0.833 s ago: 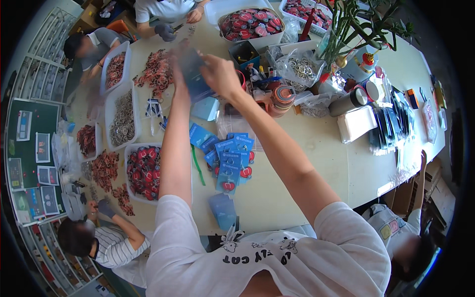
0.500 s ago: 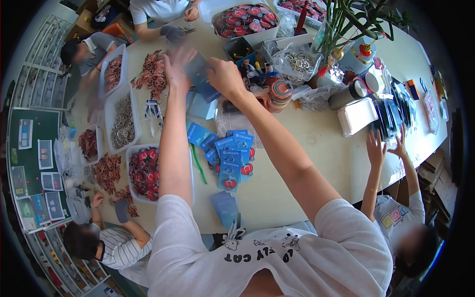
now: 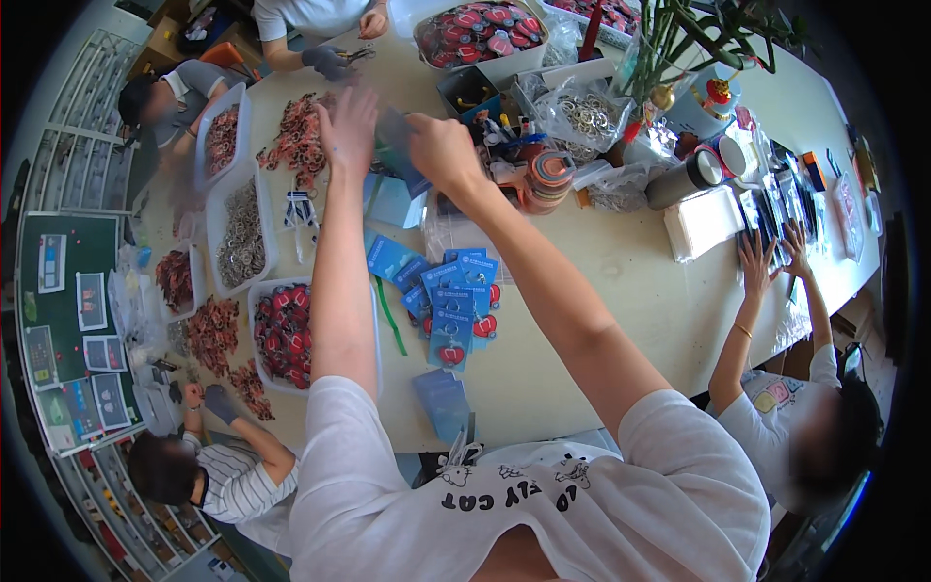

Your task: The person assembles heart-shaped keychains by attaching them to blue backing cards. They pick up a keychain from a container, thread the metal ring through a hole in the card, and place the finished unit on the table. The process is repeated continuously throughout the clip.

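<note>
My right hand is closed on a dark blue card, held above the far middle of the table. Just left of it, my left hand is raised with its fingers apart and holds nothing. Under my hands lie pale blue cards. Nearer to me is a fanned pile of blue cards, several bearing red keychains. A separate stack of blue cards lies at the near edge. Beside my left forearm is a green strap.
A tub of red pieces and a tub of metal rings stand left. An orange-lidded bottle, bagged rings and a plant stand to the right. Co-workers sit around the table; one at right touches dark packets.
My left hand has shifted slightly left, away from the card in my right hand. The co-worker at right has lowered both hands onto the packets and leaned right.
</note>
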### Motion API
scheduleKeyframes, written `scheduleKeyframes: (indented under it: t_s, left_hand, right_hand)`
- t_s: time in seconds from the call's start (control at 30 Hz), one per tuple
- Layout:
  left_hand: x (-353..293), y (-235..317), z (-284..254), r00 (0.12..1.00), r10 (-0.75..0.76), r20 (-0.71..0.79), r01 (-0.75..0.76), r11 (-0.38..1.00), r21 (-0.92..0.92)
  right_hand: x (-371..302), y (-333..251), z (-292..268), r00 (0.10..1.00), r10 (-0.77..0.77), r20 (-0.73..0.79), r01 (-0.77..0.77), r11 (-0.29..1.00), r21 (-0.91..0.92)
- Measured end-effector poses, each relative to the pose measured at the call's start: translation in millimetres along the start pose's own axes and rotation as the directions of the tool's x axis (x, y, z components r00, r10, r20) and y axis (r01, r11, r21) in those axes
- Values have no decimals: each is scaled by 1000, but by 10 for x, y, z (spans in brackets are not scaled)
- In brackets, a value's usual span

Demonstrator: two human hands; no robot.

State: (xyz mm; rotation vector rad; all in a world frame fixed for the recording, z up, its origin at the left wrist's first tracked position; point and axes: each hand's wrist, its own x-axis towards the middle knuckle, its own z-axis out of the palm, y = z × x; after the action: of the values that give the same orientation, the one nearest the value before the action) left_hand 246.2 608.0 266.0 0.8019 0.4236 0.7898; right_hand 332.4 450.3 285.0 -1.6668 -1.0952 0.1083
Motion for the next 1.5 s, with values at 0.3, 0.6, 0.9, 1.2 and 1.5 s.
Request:
scheduleKeyframes:
  t_s: [0.3,0.6,0.9,1.2,1.5]
  left_hand:
    - [96,-1,-64,998,70,4,-70,998,-1]
    - [183,-18,-124,997,74,39,-68,987,-148]
    - [-32,-31,-240,982,169,-83,-167,986,26]
    - [-3326,-338,-218,948,160,-276,34,809,586]
    - [-5218,-1217,-1558,929,333,-159,179,-29,983]
  right_hand:
    - [-61,-140,-160,998,-7,-64,16,990,137]
    - [-103,-258,-195,999,-43,-32,48,983,177]
    - [-332,-94,-487,999,-31,-25,34,986,160]
    - [-2662,426,-1099,499,653,570,-863,316,395]
    - [-3037,555,-964,490,545,681,-867,224,445]
